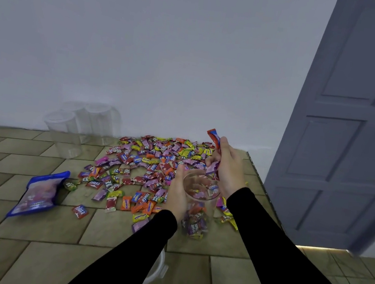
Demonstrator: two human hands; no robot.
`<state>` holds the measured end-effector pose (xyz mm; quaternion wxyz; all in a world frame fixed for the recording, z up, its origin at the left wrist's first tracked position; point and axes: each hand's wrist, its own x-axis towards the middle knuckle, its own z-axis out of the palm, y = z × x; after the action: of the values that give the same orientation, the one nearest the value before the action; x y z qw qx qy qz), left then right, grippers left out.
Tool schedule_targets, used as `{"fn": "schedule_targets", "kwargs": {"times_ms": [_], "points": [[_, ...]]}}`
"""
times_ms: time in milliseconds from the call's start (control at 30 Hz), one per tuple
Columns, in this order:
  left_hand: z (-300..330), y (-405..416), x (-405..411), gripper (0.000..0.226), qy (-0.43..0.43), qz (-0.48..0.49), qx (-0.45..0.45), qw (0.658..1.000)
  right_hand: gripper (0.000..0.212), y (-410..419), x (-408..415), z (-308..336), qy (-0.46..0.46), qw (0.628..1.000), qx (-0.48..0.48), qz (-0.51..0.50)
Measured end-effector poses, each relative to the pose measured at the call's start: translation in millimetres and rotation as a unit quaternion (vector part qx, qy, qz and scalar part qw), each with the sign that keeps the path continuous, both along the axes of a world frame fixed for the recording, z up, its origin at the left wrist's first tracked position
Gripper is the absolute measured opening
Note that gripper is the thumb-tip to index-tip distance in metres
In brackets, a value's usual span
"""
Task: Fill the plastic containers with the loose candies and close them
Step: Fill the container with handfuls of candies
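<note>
Clear container (199, 205) being gripped by left hand (177, 194), candies (214, 150) being clutched in right hand (227, 168) above its mouth, loose candies (147, 167) being left spread on table (28, 223)

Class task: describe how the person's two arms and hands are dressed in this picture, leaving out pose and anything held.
Both arms wear long, plain black sleeves reaching the wrists. The left hand and right hand are bare: no gloves, and no rings or watch visible.
</note>
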<state>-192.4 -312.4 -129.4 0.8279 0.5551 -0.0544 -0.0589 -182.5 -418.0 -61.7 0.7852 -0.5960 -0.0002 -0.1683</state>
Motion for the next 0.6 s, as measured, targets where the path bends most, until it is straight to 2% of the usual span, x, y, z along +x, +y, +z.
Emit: {"fn": "schedule_targets", "kwargs": {"times_ms": [200, 333, 433, 533, 600], "points": [[-2.7, -0.5, -0.7, 0.072, 0.006, 0.007, 0.010, 1.000, 0.040, 0.8, -7.2, -1.4, -0.007, 1.000, 0.000, 0.019], [-4.0, -1.3, 1.9, 0.084, 0.003, 0.015, 0.010, 1.000, 0.039, -2.5, -8.0, -2.6, -0.020, 1.000, -0.009, 0.015], [-5.5, -2.3, 2.9, 0.081, 0.006, 0.021, 0.008, 1.000, 0.039, -4.0, -6.2, -5.8, -0.017, 1.000, -0.004, 0.021], [-5.5, -3.3, 2.7, 0.082, 0.011, 0.022, -0.009, 1.000, 0.026, -3.4, -4.5, -8.1, 0.002, 1.000, -0.012, -0.011], [-4.2, -4.0, 2.2, 0.084, 0.014, 0.025, -0.014, 0.999, 0.021, -2.4, -8.5, -6.2, -0.010, 0.997, -0.065, -0.041]]}}
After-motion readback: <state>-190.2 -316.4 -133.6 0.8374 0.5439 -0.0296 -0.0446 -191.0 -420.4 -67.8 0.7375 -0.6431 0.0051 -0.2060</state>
